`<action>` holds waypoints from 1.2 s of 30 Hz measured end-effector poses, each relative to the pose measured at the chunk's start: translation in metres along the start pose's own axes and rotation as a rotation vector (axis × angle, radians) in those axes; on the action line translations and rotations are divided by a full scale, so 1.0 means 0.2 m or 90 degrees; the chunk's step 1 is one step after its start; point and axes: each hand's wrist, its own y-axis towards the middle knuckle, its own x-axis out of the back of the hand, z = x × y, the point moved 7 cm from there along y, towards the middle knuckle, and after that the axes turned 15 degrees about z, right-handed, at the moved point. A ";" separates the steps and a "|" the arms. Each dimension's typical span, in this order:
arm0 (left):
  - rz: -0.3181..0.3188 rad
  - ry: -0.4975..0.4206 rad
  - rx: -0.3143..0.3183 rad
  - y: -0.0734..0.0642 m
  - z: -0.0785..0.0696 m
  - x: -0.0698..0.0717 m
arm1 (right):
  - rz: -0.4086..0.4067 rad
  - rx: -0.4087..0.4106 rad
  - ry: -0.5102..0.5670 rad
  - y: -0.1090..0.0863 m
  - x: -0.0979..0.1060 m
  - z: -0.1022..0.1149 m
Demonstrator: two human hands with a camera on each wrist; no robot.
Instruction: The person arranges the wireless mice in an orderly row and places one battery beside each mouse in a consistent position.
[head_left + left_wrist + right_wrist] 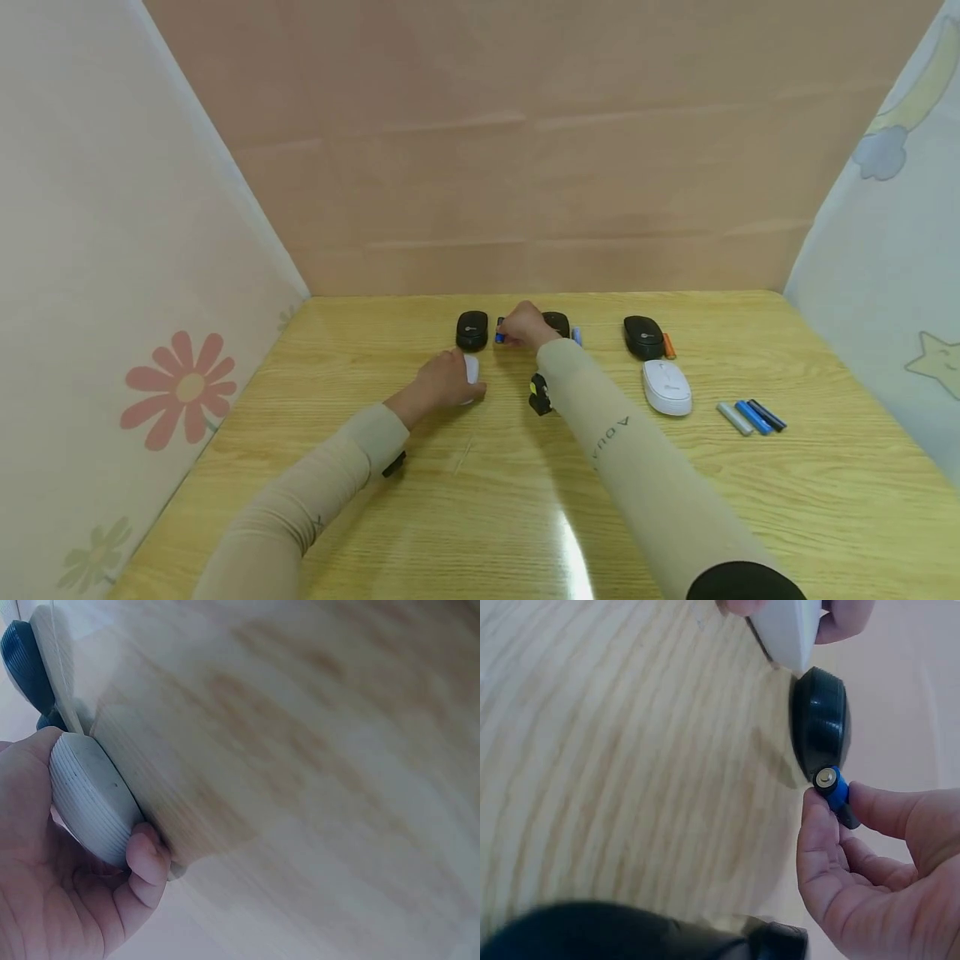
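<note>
My left hand (442, 379) grips a white computer mouse (94, 799) by its sides, low at the tabletop. Just beyond it sits a black mouse (472, 331). A blue battery with a black end (838, 793) is pinched between the thumb and fingers of my right hand (885, 862), close to the end of that black mouse. A short dark piece (849, 817) shows under the battery at the fingertips; whether it is a second battery I cannot tell. In the head view my right hand partly covers another black mouse (557, 322).
A light blue battery (577, 336) lies beside the partly covered mouse. Farther right are a black mouse (643, 337), an orange battery (669, 346) and a white mouse (667, 387). Grey (734, 418), blue (753, 417) and black (767, 415) batteries lie near the right side of the wooden table (480, 517).
</note>
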 end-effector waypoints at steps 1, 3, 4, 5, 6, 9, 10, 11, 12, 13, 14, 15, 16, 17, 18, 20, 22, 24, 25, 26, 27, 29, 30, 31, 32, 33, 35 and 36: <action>-0.001 0.003 0.001 0.00 0.00 0.00 | 0.001 -0.003 -0.005 0.00 -0.01 0.00; -0.001 0.009 0.003 0.00 0.00 0.00 | 0.003 -0.009 -0.010 0.01 -0.02 -0.01; -0.002 0.011 0.003 0.00 0.00 0.00 | 0.005 -0.012 -0.012 0.02 -0.02 -0.01; -0.003 0.013 0.004 0.00 0.00 0.00 | 0.007 -0.016 -0.014 0.02 -0.03 -0.01; -0.004 0.014 0.004 0.00 0.00 0.00 | 0.007 -0.018 -0.017 0.02 -0.04 -0.02; -0.008 0.018 0.003 0.01 0.00 0.00 | -0.001 -0.023 -0.029 0.03 -0.04 -0.02; -0.009 0.020 0.002 0.01 0.00 0.00 | -0.004 -0.024 -0.034 0.03 -0.05 -0.02; -0.010 0.021 0.000 0.01 0.00 0.00 | -0.007 -0.026 -0.043 0.03 -0.05 -0.02; -0.010 0.021 -0.001 0.01 0.00 0.00 | -0.010 -0.027 -0.053 0.03 -0.05 -0.02; -0.010 0.021 -0.003 0.01 0.00 0.00 | -0.012 -0.029 -0.060 0.03 -0.05 -0.01; -0.011 0.020 -0.004 0.01 0.00 0.00 | -0.014 -0.030 -0.067 0.03 -0.05 -0.01; -0.011 0.021 -0.005 0.01 0.00 0.00 | -0.017 -0.030 -0.073 0.02 -0.06 -0.01; -0.010 0.021 -0.005 0.01 0.00 0.00 | -0.020 -0.031 -0.082 0.02 -0.06 -0.01; -0.010 0.022 -0.005 0.01 0.00 0.00 | -0.023 -0.030 -0.090 0.02 -0.06 -0.01; -0.010 0.023 -0.004 0.01 0.00 0.00 | -0.026 -0.028 -0.097 0.02 -0.06 -0.01; -0.009 0.029 -0.004 0.01 0.00 0.00 | -0.030 -0.025 -0.113 0.02 -0.06 0.00; -0.008 0.036 -0.003 0.01 0.00 0.00 | -0.033 -0.021 -0.133 0.02 -0.06 0.00; -0.006 0.037 -0.001 0.01 0.00 0.00 | -0.033 -0.019 -0.143 0.02 -0.07 0.01; -0.006 0.037 0.001 0.01 0.00 0.01 | -0.033 -0.018 -0.147 0.02 -0.07 0.01; -0.005 0.037 0.002 0.00 0.00 0.01 | -0.034 -0.018 -0.150 0.02 -0.07 0.01; -0.003 0.036 0.004 0.00 0.00 0.01 | -0.037 -0.018 -0.153 0.01 -0.07 0.01; 0.000 0.034 0.005 0.00 0.00 0.01 | -0.041 -0.016 -0.155 0.01 -0.07 0.01; 0.001 0.033 0.005 0.00 0.00 0.01 | -0.043 -0.015 -0.158 0.01 -0.07 0.01; 0.002 0.034 0.005 0.00 0.00 0.01 | -0.045 -0.015 -0.162 0.01 -0.07 0.01; 0.003 0.034 0.004 0.00 -0.01 0.00 | -0.049 -0.015 -0.164 0.01 -0.07 0.01; 0.003 0.033 0.003 0.00 -0.01 0.00 | -0.051 -0.015 -0.163 0.01 -0.07 0.01; 0.002 0.030 0.002 0.00 -0.01 0.00 | -0.055 -0.017 -0.161 0.01 -0.06 0.01; 0.002 0.029 0.002 0.00 -0.01 0.00 | -0.058 -0.018 -0.161 0.01 -0.06 0.00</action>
